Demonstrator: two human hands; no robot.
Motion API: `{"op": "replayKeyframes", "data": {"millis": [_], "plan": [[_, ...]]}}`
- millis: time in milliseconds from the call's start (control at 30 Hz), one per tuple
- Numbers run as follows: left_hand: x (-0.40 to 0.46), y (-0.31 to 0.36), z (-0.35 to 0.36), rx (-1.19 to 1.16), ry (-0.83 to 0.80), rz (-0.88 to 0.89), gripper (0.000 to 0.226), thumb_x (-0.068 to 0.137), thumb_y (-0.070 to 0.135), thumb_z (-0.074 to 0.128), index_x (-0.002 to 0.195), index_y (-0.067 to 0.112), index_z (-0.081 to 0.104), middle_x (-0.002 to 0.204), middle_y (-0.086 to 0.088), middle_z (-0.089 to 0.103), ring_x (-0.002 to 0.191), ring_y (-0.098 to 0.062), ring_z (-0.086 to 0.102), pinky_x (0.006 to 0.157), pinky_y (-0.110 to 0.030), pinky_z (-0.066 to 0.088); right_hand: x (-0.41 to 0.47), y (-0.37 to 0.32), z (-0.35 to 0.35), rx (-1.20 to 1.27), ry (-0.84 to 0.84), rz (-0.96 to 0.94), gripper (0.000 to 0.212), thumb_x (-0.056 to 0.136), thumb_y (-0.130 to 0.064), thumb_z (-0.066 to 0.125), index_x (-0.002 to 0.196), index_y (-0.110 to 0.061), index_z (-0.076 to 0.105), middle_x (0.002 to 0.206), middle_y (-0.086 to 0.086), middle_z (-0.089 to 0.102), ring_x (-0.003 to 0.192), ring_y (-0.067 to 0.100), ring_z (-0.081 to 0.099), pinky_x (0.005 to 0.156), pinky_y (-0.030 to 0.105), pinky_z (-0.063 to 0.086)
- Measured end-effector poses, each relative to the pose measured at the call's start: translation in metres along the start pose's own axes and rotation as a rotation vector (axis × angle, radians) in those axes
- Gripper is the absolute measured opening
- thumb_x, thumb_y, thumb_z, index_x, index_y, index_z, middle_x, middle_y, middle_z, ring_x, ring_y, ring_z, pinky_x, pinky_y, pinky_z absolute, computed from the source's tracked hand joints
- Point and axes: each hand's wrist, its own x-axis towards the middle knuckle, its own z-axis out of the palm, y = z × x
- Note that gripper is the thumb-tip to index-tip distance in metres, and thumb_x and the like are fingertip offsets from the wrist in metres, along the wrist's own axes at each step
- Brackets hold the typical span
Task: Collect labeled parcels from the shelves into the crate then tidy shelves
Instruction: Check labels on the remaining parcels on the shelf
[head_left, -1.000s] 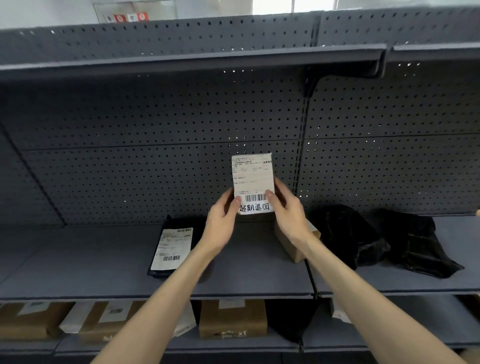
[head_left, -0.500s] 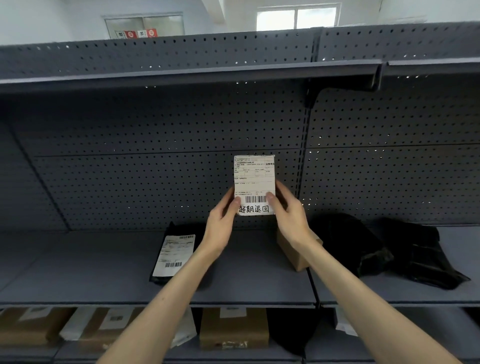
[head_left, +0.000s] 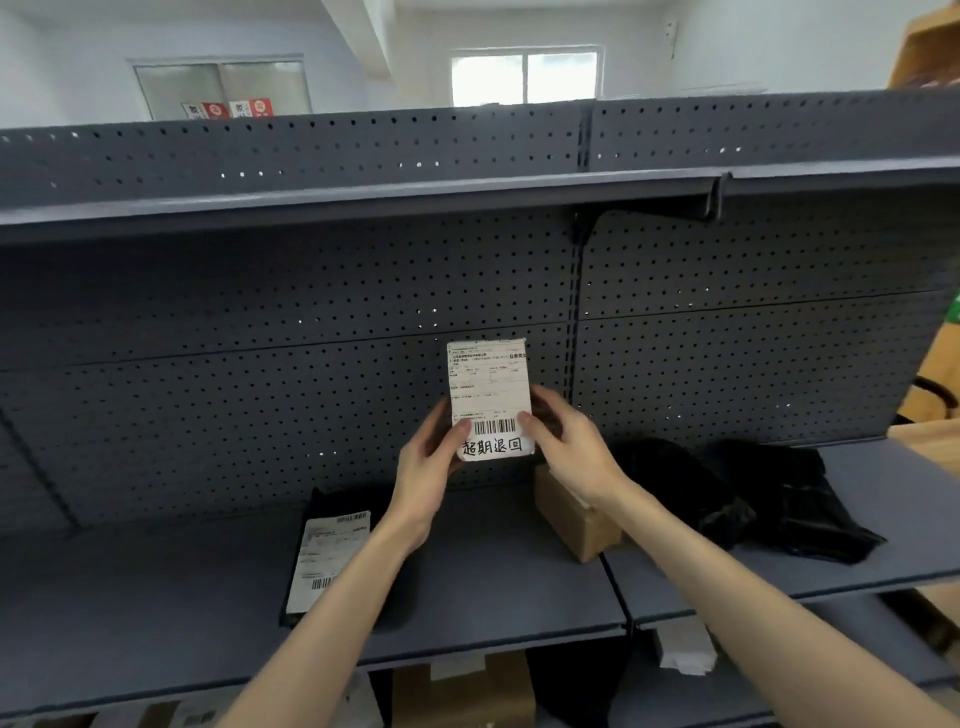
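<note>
Small white parcel (head_left: 490, 399) held upright in front of the pegboard back panel (head_left: 260, 322), above the middle shelf (head_left: 493, 587), clear of it. Front face covered w/ a shipping label: fine printed text in ruled boxes up top, barcode lower down, four big handwritten black characters along the bottom edge. Top corners crisp, box-like; depth not visible. Left hand (head_left: 423, 470) grips the lower left edge, thumb on the label beside the barcode, other fingers wrapped behind. Right hand (head_left: 569, 449) grips the lower right edge, thumb tip on the label right of the barcode, fingers curled round the side and back. Both forearms bare, reaching up from the bottom of view. Below and left of the left fingers: flat black poly bag (head_left: 332, 561) lying on the shelf w/ a white label and barcodes on top. Just below the right fingers, partly hidden by the wrist: brown cardboard box (head_left: 576, 525). Further right of the right fingers: two crumpled black bags (head_left: 753, 493), side by side on the next shelf section. Lower shelf under the forearms: more cardboard boxes (head_left: 462, 691), partly seen.
</note>
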Motion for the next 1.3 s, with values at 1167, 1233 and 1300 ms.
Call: {"op": "replayKeyframes", "data": {"millis": [1167,1233,1300], "plan": [[-0.092,0.017,0.323,-0.327,-1.120,-0.124,0.043,0.099,0.016,0.059,0.139,0.031,0.052,0.114,0.003,0.075,0.101,-0.012,0.072,0.076,-0.021,0.058,-0.330,-0.078,-0.318,-1.278,0.561,1.151,0.043,0.098,-0.055,0.043,0.104,-0.016,0.060,0.102,0.004,0.059,0.090,0.021,0.057,0.077,0.038,0.052],[-0.100,0.017,0.343,-0.320,-1.149,-0.121,0.048,0.099,0.016,0.060,0.144,0.029,0.050,0.116,0.000,0.074,0.106,-0.017,0.071,0.083,-0.027,0.059,-0.344,-0.075,-0.332,-1.255,0.589,1.167,0.041,0.098,-0.054,0.042,0.102,-0.016,0.059,0.100,0.002,0.058,0.089,0.020,0.057,0.076,0.037,0.051],[-0.105,0.015,0.366,-0.306,-1.172,-0.113,0.051,0.100,0.016,0.059,0.148,0.028,0.046,0.117,-0.001,0.074,0.109,-0.020,0.070,0.092,-0.035,0.058,-0.358,-0.069,-0.348,-1.247,0.616,1.170,0.041,0.099,-0.053,0.040,0.101,-0.017,0.059,0.100,0.002,0.059,0.089,0.020,0.057,0.078,0.038,0.051]]}}
